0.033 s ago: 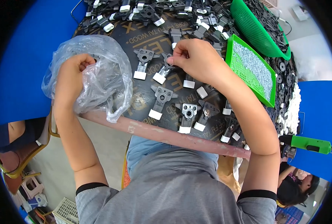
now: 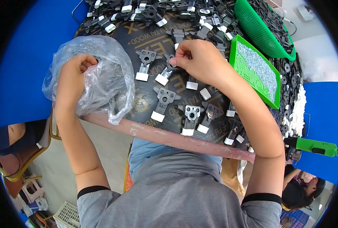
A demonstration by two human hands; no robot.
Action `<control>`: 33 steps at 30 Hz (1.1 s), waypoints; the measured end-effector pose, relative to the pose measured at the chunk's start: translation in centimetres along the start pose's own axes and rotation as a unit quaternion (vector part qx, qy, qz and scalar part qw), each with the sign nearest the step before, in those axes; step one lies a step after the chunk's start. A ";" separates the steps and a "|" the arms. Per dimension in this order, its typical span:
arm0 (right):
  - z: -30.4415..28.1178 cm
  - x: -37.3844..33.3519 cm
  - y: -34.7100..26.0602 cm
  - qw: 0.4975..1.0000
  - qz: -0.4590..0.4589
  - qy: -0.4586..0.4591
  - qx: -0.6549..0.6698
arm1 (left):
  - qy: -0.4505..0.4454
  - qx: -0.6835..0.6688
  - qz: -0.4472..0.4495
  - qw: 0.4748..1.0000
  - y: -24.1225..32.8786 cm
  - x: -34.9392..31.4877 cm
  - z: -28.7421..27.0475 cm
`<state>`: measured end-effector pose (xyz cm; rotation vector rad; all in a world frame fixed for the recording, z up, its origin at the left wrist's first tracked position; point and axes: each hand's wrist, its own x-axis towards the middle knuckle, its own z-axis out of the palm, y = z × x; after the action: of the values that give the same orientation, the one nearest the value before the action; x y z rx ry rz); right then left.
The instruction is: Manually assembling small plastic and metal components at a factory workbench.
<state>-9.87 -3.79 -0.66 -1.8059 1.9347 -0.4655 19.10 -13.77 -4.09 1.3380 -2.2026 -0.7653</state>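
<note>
My left hand [image 2: 72,78] is at the clear plastic bag [image 2: 112,72], its fingers curled inward over the bag's opening. Whatever those fingers hold is hidden. Thumb and forefinger of my right hand [image 2: 199,59] pinch together over a black plastic part with a white end [image 2: 164,73]. What sits between the fingertips is too small to make out. A similar black part [image 2: 146,60] lies just left of it, and another [image 2: 164,102] is nearer me. Close to the table edge rest two more, one with a silvery ring in its hole [image 2: 192,114] and one beside it [image 2: 210,116].
A green tray [image 2: 235,57] of small silvery pieces stands right of my hand. Behind it leans a green basket [image 2: 260,32] full of black parts. Many black-and-white parts [image 2: 150,13] are heaped at the back. A green electric screwdriver [image 2: 315,147] is at the right; another person [image 2: 300,190] sits beyond.
</note>
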 end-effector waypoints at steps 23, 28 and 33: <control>-1.7 -7.6 -3.0 0.927 -0.223 0.039 0.299 | -0.042 -0.553 0.021 0.832 10.6 -8.2 3.9; -0.5 -8.8 -2.6 0.920 -0.216 -0.010 0.326 | -0.258 -0.728 -0.029 0.635 10.1 -7.9 6.7; -0.9 -8.3 -1.5 0.911 -0.199 -0.064 0.356 | -0.356 -0.689 -0.081 0.626 10.0 -8.0 7.1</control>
<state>-8.71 4.32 1.70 -1.6482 1.0728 -1.0061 11.58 -1.27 -3.54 0.3269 -0.9944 -2.6008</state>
